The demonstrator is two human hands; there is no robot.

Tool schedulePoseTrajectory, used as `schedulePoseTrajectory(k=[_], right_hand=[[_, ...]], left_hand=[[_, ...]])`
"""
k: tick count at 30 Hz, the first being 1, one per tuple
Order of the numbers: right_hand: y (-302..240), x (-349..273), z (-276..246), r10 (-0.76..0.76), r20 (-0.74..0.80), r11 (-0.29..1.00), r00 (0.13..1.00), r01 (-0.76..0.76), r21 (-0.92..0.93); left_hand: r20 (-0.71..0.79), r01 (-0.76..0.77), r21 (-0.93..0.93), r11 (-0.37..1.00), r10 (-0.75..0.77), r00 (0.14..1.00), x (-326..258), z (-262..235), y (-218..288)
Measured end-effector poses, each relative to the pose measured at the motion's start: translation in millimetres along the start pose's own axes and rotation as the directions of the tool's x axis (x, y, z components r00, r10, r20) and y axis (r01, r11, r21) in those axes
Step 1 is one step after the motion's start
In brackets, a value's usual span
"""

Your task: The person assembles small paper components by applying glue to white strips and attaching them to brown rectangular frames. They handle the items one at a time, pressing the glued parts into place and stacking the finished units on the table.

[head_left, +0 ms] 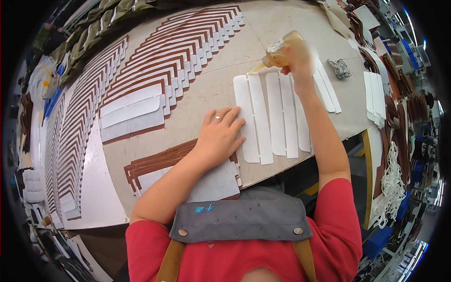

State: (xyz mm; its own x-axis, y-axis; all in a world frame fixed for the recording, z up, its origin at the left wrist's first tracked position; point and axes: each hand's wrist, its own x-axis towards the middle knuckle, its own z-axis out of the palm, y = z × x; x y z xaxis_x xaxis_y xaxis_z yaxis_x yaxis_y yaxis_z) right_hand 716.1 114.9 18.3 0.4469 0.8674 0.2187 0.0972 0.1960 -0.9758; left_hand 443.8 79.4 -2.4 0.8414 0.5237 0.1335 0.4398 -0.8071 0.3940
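In the head view, we see the squeeze bottle (278, 52) at the upper centre of the frame, tilted so its nozzle points down and left toward the top end of the leftmost white panel (243, 117); whether the tip touches, we cannot tell. The right hand (299, 58) is wrapped around the bottle's body, though blur hides part of that grip. The left hand (220, 134) lies palm down near the centre, fingers loosely spread and pinching nothing, fingertips at the panel's left edge.

We judge the bottle light, soft-walled and easy to squeeze, perhaps slippery if its amber contents get on the outside; the body behind the nozzle is the place to hold. The panels look thin, light and easily creased or shifted, so we would steady them flat by a long edge. The brown-and-white stack (211, 184) below the left hand seems likely to slide if leaned on.
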Motion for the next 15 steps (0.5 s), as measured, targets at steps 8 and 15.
schedulePoseTrajectory(k=[8, 15], right_hand=[[-6.3, -36.8, -11.9, 0.154, 0.009, 0.988, 0.988, -0.154, -0.026], [-19.9, -102.3, -26.0, 0.27, 0.126, 0.96, 0.955, -0.277, 0.042]], left_hand=[[-0.011, -0.003, -0.019, 1.0, 0.003, 1.0, 0.1, 0.6, 0.0], [-0.014, -0.002, -0.003, 1.0, 0.002, 1.0, 0.6, 1.7, -0.1]])
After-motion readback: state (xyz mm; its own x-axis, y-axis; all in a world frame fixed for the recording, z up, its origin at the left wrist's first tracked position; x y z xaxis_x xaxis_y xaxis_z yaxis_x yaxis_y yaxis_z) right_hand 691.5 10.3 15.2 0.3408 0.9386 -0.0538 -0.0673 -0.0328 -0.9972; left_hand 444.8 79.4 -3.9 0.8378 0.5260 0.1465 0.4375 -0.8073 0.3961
